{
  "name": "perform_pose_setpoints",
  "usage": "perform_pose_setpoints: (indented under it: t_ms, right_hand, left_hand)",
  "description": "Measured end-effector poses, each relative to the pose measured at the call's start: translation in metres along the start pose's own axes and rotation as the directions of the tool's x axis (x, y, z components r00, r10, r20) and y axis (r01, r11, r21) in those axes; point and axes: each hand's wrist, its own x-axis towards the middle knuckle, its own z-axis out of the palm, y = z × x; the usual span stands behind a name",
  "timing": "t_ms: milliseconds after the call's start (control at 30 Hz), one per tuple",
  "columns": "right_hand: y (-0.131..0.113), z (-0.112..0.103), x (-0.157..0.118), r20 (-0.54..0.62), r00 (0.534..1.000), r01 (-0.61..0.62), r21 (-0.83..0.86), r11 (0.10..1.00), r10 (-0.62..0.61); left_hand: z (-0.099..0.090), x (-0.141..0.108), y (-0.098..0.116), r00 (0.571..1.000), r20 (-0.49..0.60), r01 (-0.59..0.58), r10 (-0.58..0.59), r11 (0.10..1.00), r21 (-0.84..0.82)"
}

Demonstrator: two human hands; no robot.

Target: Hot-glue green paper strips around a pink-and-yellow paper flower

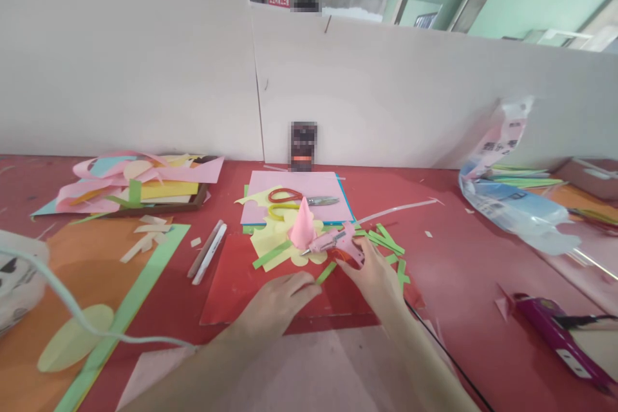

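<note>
My right hand (369,267) is wrapped round a pink glue gun (335,241), whose nozzle points left, near the base of a pink paper cone (302,226). The cone stands upright on a pale yellow scalloped paper piece (316,257). My left hand (288,296) is over the red sheet (232,296), its fingers together at the lower end of a green paper strip (326,273). Another green strip (271,255) lies on yellow paper left of the cone. Behind the cone, red-handled scissors (323,201) rest on pink paper (261,183).
Loose green strips (386,239) lie right of the gun. Two pens (210,254), a tray of paper scraps (193,203) and orange sheets (103,257) are at left. At right are a plastic bag (526,206) and a purple power strip (555,338). A black cord (444,347) trails beside my right arm.
</note>
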Motion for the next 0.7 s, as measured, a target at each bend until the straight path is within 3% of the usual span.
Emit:
perform_pose_setpoints:
  t_ms: [133, 233, 367, 500, 600, 700]
  right_hand:
    - [0.001, 0.001, 0.0, -0.009, 1.0, -0.009, -0.004, 1.0, 0.009]
    - [0.001, 0.001, 0.001, 0.004, 1.0, -0.016, 0.005, 1.0, 0.016]
    - [0.002, 0.001, 0.001, 0.023, 0.999, -0.03, 0.016, 0.999, 0.029]
    - [0.004, 0.003, 0.002, 0.009, 1.0, -0.007, 0.03, 1.0, 0.006]
    - [0.004, 0.003, 0.001, -0.004, 1.0, 0.007, 0.017, 1.0, -0.007]
    - [0.003, 0.002, 0.001, 0.006, 1.0, 0.007, 0.026, 1.0, -0.007]
  left_hand:
    - [0.001, -0.007, 0.003, 0.996, -0.085, -0.014, 0.013, 1.0, -0.007]
    - [-0.001, -0.008, 0.006, 0.98, -0.174, 0.081, -0.093, 0.994, -0.072]
    - [-0.016, -0.003, 0.005, 0.904, -0.337, 0.199, -0.263, 0.956, -0.213]
    - [-0.035, -0.002, -0.002, 0.82, -0.518, 0.167, -0.243, 0.967, -0.19]
    - [-0.037, -0.006, -0.005, 0.806, -0.528, 0.185, -0.268, 0.961, -0.206]
    - [-0.03, -0.011, -0.008, 0.856, -0.408, 0.244, -0.317, 0.944, -0.221]
